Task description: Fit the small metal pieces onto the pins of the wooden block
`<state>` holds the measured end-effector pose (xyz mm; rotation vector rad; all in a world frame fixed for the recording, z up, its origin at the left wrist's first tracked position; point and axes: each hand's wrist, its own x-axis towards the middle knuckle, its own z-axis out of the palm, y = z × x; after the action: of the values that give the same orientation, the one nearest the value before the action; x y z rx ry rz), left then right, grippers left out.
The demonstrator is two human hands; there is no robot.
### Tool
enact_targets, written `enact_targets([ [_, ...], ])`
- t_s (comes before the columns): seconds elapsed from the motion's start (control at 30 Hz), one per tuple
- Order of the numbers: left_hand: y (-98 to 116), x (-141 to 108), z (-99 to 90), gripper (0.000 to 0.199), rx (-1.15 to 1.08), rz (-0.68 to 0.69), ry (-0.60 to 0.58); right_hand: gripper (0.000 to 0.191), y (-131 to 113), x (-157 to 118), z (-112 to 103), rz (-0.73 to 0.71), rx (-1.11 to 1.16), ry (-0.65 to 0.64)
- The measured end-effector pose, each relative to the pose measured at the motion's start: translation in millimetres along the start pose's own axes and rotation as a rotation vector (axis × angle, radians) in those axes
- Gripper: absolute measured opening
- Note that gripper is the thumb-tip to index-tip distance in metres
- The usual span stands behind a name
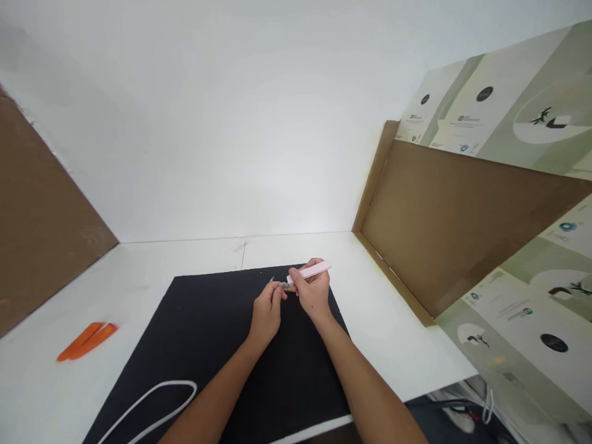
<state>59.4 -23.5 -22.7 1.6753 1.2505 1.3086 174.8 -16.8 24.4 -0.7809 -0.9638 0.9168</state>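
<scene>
Both hands meet over the far part of a black mat (213, 327). My right hand (314, 293) is closed around a pale pink, flat bar-shaped piece (317, 269), which slants up to the right. My left hand (267, 308) pinches a small metallic piece (287, 287) at the near end of the pink bar. Fingers cover much of that metallic piece, so its kind cannot be made out. A thin grey bit (272, 279) shows just beyond the left fingers.
Two orange elongated pieces (87, 341) lie side by side on the white table (383, 333), left of the mat. A white cable (157, 388) loops over the mat's near left. Cardboard panels (444, 216) stand at the right and left, before a white wall (231, 123).
</scene>
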Motion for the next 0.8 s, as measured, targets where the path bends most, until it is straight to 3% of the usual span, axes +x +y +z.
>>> enact_targets([
  [0.1,1.9,-1.2,1.3,0.029,-0.003,0.018,-0.023,0.039,4.6,0.0,-2.1,0.004,-0.005,0.001],
  [0.4,3.9,9.6,5.1,0.029,-0.063,-0.043,0.054,0.04,6.9,25.5,-13.9,0.011,-0.12,0.004],
  [0.57,4.7,9.0,5.2,0.026,-0.061,-0.064,0.058,0.041,17.9,20.8,-27.2,0.088,-0.074,0.111],
  [0.8,4.8,6.7,4.1,0.026,-0.065,-0.109,0.035,0.04,19.5,18.2,-31.1,0.109,-0.086,0.124],
])
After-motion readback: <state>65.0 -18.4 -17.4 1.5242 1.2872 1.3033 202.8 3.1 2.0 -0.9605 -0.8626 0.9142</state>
